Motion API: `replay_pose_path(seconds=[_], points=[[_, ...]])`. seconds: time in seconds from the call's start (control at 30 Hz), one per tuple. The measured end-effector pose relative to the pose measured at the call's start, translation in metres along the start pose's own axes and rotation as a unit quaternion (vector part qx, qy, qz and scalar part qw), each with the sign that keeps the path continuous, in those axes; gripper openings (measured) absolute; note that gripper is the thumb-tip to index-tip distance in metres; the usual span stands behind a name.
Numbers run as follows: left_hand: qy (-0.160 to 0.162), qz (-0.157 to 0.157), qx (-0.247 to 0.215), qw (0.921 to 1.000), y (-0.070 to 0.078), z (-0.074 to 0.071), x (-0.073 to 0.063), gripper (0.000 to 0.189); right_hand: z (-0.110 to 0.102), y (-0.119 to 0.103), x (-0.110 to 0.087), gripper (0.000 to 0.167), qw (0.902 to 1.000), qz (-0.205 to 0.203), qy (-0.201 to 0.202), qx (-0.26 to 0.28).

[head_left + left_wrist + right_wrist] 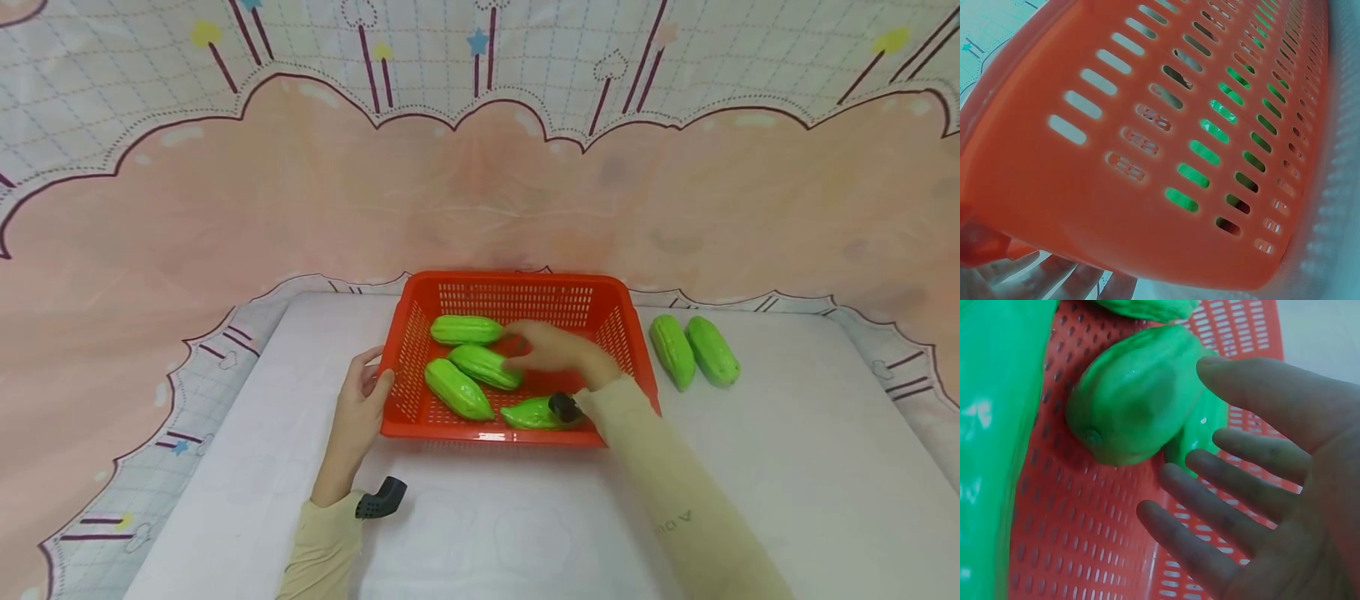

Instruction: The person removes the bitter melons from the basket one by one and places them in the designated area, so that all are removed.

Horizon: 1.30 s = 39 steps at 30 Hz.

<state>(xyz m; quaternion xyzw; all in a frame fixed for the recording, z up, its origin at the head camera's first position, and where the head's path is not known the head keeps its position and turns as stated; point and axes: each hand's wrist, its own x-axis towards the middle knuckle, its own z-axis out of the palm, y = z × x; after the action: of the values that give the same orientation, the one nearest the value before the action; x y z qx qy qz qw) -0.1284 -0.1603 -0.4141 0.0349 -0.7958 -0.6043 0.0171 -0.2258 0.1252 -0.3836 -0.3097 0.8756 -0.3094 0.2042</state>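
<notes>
A red plastic basket (517, 435) with slotted walls stands on the white table. My left hand (363, 400) grips its left rim, the thumb on the near side and the other fingers at the rim's outer edge. In the left wrist view those fingers (1085, 278) show below the basket wall (1072, 194). Inside lie several green ridged gourds, among them one at the back (465, 330), a middle one (483, 367) and a front left one (457, 390). My right hand (551, 346) reaches in over the middle gourd, fingers spread and holding nothing, beside a gourd (1135, 394) in the right wrist view.
Two more green gourds, one (672, 352) beside the other (712, 350), lie on the table right of the basket. A fourth gourd (532, 413) in the basket is partly covered by the right wrist's black camera (564, 407). A patterned cloth (480, 192) hangs behind the table.
</notes>
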Motion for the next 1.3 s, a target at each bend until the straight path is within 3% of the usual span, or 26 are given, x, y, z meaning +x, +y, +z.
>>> replay_pose_path(seconds=[0.13, 0.63, 1.3], points=[[0.000, 0.002, 0.001, 1.0000, 0.000, 0.000, 0.000, 0.048, 0.001, 0.000, 0.005, 0.049, 0.9998, -0.015, -0.008, 0.005], [0.001, -0.001, -0.002, 1.0000, 0.003, 0.000, -0.002, 0.048, 0.009, -0.002, 0.014, 0.056, 0.9995, 0.016, -0.026, -0.004], [0.002, 0.001, -0.001, 1.0000, 0.002, 0.000, -0.002, 0.047, 0.009, -0.007, 0.016, 0.053, 0.9980, 0.029, -0.043, -0.035]])
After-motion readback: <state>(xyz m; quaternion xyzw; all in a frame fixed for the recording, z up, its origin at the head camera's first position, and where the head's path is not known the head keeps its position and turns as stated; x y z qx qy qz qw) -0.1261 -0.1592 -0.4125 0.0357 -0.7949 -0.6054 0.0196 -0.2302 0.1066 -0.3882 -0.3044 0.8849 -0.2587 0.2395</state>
